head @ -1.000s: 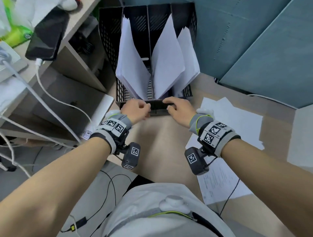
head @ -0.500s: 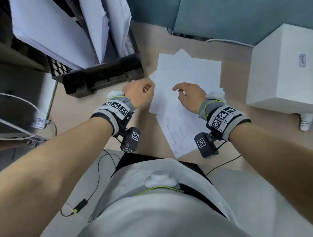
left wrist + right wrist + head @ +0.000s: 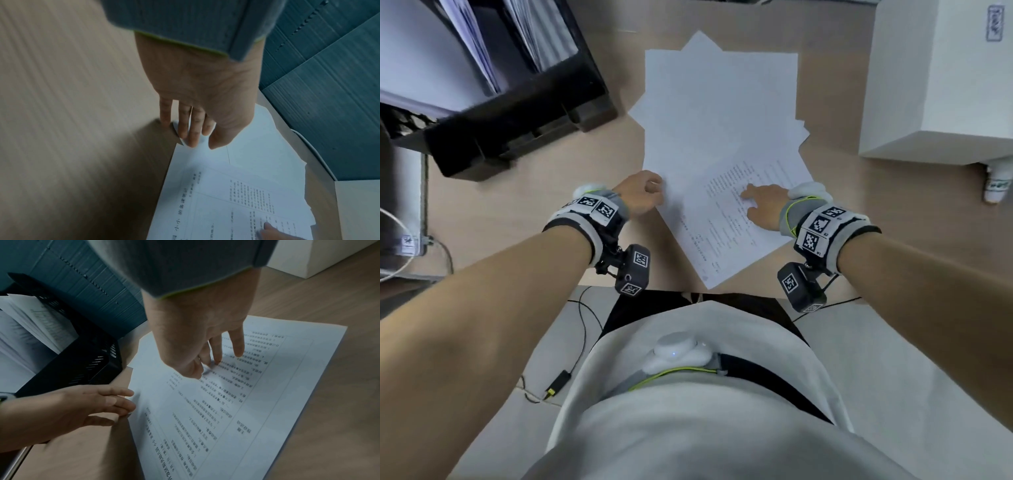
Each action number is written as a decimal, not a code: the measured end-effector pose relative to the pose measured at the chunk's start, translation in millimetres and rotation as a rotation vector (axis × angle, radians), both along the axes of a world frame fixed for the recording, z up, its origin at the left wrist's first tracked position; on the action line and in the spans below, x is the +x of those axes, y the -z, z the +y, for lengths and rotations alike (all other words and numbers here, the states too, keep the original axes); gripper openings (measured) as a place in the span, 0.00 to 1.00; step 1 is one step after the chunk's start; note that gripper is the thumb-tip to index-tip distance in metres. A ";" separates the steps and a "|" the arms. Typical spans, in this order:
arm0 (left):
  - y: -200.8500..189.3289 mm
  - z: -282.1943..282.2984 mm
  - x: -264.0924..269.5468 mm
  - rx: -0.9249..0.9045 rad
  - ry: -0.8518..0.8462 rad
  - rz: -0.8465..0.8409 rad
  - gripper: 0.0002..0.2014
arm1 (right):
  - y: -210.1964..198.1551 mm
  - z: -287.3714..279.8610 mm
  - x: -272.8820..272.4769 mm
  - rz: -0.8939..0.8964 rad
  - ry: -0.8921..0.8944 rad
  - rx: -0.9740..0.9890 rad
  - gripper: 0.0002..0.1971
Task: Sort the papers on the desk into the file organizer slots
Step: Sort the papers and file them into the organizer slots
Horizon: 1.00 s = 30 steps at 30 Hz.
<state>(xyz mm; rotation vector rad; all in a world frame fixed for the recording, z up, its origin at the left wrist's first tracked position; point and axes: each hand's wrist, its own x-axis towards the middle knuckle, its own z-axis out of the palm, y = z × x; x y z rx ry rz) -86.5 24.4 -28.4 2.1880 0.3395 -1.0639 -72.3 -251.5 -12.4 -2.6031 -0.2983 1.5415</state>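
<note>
The loose papers [image 3: 722, 113] lie fanned on the desk [image 3: 551, 192] near its front edge, right of the file organizer [image 3: 517, 113]. The right hand [image 3: 763, 205] presses spread fingers on the printed top sheet, likely to steady it, while the left hand [image 3: 640, 195] pinches the pile's left edge. Half a second ago both hands hovered above.
</note>
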 end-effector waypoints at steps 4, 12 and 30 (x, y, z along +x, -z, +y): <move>3.1 -14.0 2.3 0.004 0.065 0.043 0.19 | -0.9 -0.2 4.0 0.016 -0.027 -0.015 0.27; 4.3 -30.3 9.2 -0.100 -0.055 -0.038 0.19 | -8.4 8.5 0.6 -0.025 -0.082 -0.104 0.26; -12.0 -20.5 -4.1 0.032 0.264 -0.104 0.09 | -17.9 16.3 0.6 -0.119 0.034 -0.043 0.26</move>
